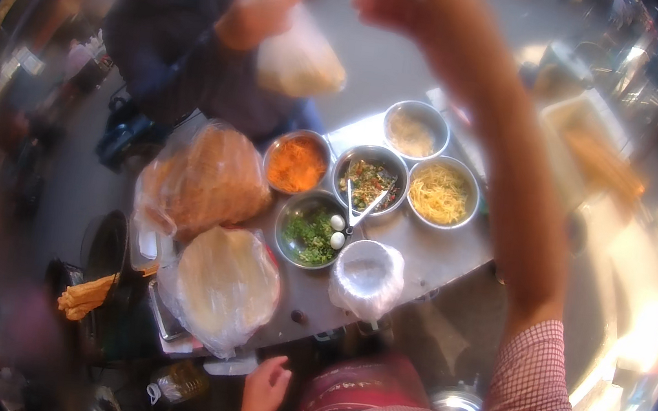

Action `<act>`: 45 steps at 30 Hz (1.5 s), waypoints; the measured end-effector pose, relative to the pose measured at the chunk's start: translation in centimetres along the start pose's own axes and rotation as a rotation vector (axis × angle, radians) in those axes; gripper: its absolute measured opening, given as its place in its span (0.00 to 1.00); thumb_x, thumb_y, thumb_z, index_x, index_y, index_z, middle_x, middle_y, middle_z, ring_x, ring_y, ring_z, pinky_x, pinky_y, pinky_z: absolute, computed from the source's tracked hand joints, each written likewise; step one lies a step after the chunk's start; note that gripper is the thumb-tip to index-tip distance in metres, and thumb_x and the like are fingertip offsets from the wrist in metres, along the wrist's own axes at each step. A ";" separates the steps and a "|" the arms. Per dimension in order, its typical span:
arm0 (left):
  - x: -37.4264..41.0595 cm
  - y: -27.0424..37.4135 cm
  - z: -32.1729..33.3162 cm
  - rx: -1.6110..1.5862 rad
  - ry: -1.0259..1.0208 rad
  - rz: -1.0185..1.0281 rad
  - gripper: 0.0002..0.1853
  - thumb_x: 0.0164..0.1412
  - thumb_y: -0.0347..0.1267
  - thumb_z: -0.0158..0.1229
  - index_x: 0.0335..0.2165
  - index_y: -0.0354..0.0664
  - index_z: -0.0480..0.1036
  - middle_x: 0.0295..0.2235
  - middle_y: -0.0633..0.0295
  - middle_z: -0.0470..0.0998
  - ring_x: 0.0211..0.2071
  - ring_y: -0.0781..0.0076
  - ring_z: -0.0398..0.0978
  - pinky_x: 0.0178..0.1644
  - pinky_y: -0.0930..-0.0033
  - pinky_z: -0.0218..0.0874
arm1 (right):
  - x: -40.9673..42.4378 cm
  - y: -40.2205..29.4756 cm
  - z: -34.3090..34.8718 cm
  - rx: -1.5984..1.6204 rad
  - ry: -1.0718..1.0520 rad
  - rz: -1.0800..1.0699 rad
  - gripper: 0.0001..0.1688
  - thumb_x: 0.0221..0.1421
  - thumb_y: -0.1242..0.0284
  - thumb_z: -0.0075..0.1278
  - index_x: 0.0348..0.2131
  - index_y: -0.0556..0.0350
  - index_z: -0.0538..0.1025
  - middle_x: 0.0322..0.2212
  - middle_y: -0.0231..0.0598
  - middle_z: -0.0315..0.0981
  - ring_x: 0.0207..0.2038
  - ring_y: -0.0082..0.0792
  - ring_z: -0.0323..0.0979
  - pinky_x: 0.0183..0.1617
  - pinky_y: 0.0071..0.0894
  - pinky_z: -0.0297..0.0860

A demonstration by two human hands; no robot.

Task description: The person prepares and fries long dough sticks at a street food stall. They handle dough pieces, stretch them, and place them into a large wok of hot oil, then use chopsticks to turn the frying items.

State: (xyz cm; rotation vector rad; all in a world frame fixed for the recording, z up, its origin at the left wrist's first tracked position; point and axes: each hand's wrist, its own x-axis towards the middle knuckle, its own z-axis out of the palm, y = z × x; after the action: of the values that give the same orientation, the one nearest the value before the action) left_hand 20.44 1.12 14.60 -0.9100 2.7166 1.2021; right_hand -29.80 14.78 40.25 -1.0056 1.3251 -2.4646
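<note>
My right hand (400,1) is raised at the top, blurred and cut by the picture's edge; whether it holds anything cannot be made out. Below the table's near edge hangs my left hand (267,386), fingers slightly bent around nothing. On the metal table (421,260) stand steel bowls of orange shreds (295,166), pale shreds (410,134), yellow strips (438,193) and a chopped mix (370,173). Tongs (354,208) rest across the mix bowl. Another bowl has chopped greens (312,240) and two white eggs (337,231). Beside it is a plastic-lined container (366,275).
Opposite me, a person's hands (260,12) hold a filled plastic bag (301,57). Plastic-wrapped pale flat rounds (227,282) and a bag of brown food (203,175) lie at the table's left. Fried dough sticks (87,296) sit lower left. An oil bottle (181,381) is below the table.
</note>
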 end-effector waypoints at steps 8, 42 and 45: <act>0.5 3.7 4.6 -0.125 -0.111 -0.012 0.17 0.61 0.25 0.62 0.50 0.35 0.76 0.31 0.59 0.79 0.31 0.72 0.76 0.40 0.70 0.69 | -23.2 10.3 -11.4 -0.557 0.220 0.485 0.14 0.65 0.73 0.52 0.47 0.64 0.78 0.37 0.42 0.80 0.36 0.28 0.79 0.44 0.29 0.76; -0.7 -29.7 3.1 -0.154 -0.598 -0.163 0.12 0.64 0.27 0.61 0.45 0.33 0.76 0.34 0.62 0.79 0.34 0.79 0.75 0.40 0.73 0.69 | -49.9 40.5 13.3 -1.454 0.043 0.454 0.28 0.46 0.78 0.62 0.49 0.48 0.73 0.40 0.48 0.69 0.40 0.52 0.75 0.36 0.48 0.75; -0.8 -31.8 7.8 -0.246 -0.714 -0.227 0.12 0.65 0.27 0.61 0.46 0.35 0.76 0.34 0.64 0.78 0.33 0.80 0.74 0.39 0.74 0.68 | -57.0 38.0 11.8 -1.155 0.410 0.620 0.23 0.51 0.76 0.60 0.48 0.54 0.75 0.40 0.45 0.75 0.37 0.43 0.79 0.37 0.43 0.75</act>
State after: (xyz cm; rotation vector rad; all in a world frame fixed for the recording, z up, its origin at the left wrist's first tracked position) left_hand 36.28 -9.97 -11.79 -0.6142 1.8913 1.4711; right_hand 14.82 9.27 -12.78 -0.0676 2.7495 -1.3555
